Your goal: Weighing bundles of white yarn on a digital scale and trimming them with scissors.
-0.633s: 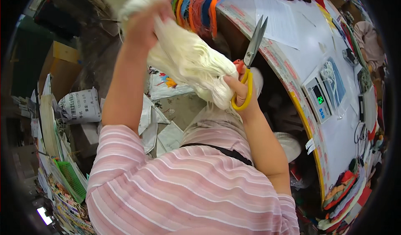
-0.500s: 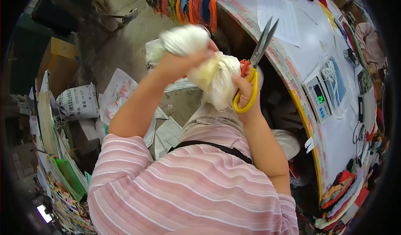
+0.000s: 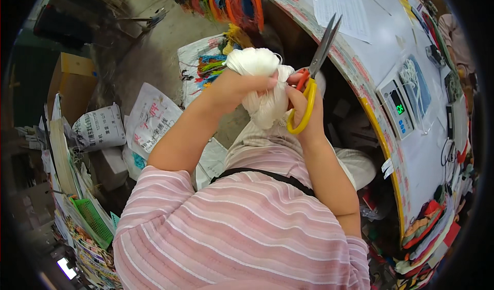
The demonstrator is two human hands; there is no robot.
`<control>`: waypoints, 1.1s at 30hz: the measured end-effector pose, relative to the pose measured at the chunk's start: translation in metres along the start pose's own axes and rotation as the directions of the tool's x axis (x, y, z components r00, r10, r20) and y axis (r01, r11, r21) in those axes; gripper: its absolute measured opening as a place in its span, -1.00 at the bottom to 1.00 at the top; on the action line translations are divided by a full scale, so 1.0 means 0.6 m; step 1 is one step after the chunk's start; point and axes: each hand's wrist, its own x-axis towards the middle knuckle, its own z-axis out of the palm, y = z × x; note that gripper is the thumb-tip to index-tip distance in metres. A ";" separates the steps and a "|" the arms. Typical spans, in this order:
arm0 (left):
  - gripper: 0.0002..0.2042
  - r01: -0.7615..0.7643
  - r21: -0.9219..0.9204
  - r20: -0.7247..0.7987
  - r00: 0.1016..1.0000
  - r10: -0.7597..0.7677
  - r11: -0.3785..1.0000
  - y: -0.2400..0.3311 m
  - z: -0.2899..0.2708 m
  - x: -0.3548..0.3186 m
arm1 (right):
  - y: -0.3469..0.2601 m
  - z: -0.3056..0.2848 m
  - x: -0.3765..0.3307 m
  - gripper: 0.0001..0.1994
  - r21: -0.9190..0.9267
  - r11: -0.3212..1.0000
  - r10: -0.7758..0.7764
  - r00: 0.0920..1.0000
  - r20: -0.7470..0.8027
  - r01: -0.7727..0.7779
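White-topped table (image 3: 369, 68), yellow edge strip, right of the right hand (image 3: 304, 109). On it: printed sheet (image 3: 340, 12) ahead and right of that hand; white digital scale (image 3: 395, 109), green readout, straight out to the right; blue flat piece (image 3: 424, 97) with white cord (image 3: 409, 74) on it, just past the scale; small black device (image 3: 434, 56) further out; mixed yarn pile (image 3: 423, 227) at the near end, behind and right. Grey floor (image 3: 141, 66), ahead and left of the left hand (image 3: 260, 84). On it: white sack (image 3: 188, 58) with coloured yarn (image 3: 208, 68) on top, just beyond that hand; printed white bag (image 3: 152, 117) well left.
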 end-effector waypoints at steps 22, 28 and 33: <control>-0.88 0.038 -0.335 -0.070 0.995 -0.065 0.942 -0.031 -0.003 0.022 | 0.002 -0.072 -0.064 -0.32 0.020 0.901 0.364 0.780 0.508 -0.433; -0.80 -0.066 -0.405 -0.101 0.995 0.027 0.912 0.016 -0.035 0.017 | -0.023 -0.046 -0.024 -0.31 0.469 0.670 0.447 0.818 0.363 -0.575; -0.76 -0.366 -0.400 0.112 0.890 0.442 0.840 0.153 -0.170 0.040 | -0.060 -0.109 0.037 -0.38 0.403 0.852 0.309 0.943 0.127 -0.334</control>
